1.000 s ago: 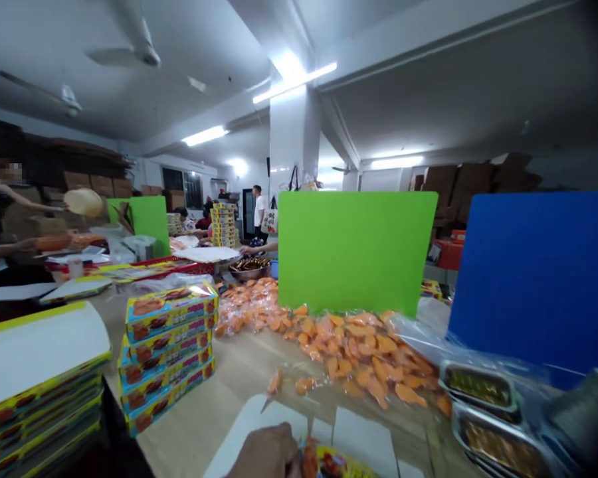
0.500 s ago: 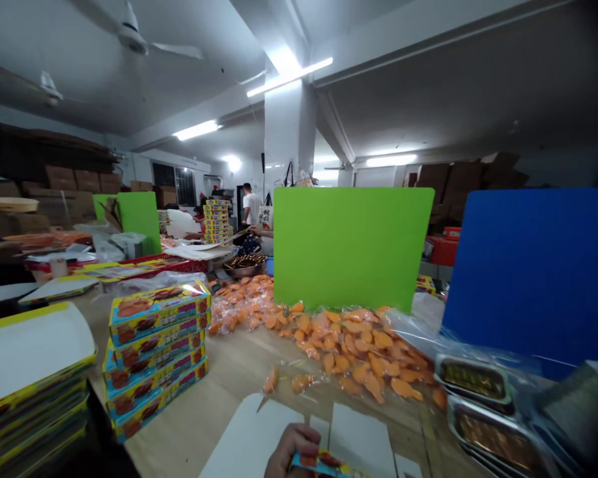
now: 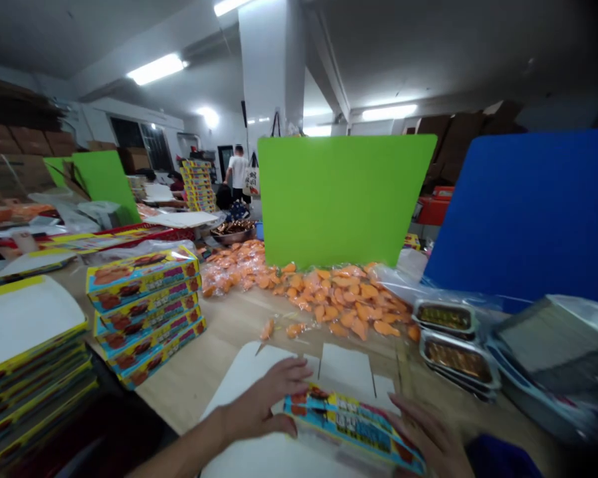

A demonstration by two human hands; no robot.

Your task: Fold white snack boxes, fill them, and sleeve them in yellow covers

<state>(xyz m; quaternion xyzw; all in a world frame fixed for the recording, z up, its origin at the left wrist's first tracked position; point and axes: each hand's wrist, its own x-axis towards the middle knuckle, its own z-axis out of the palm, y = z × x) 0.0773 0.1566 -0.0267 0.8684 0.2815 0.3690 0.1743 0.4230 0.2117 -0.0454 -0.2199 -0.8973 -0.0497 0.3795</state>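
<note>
A printed yellow-and-blue cardboard box (image 3: 351, 421) lies at the near edge, its white inside partly unfolded on the table. At its left end is my left hand (image 3: 264, 405), with the thumb on the near side and the fingers over the far side. My right hand (image 3: 431, 438) grips the right end, fingers along the far edge; it is a little blurred. Beyond the box, white cardboard flaps (image 3: 346, 368) lie flat. Behind them are two loose orange wrapped pieces, one being a small packet (image 3: 295, 330).
Finished-looking boxes (image 3: 144, 312) are stacked at left, beside flat printed cartons (image 3: 24, 325). A heap of orange packets (image 3: 349, 299) lies before a green panel (image 3: 343, 199). At right are foil-like trays (image 3: 458, 362), a blue panel (image 3: 533, 219) and a plastic-lined tub (image 3: 528, 392).
My right hand has come into view at the box's right end. My left hand is now stretched along the left end, and more of the box shows. The view has tilted down.
</note>
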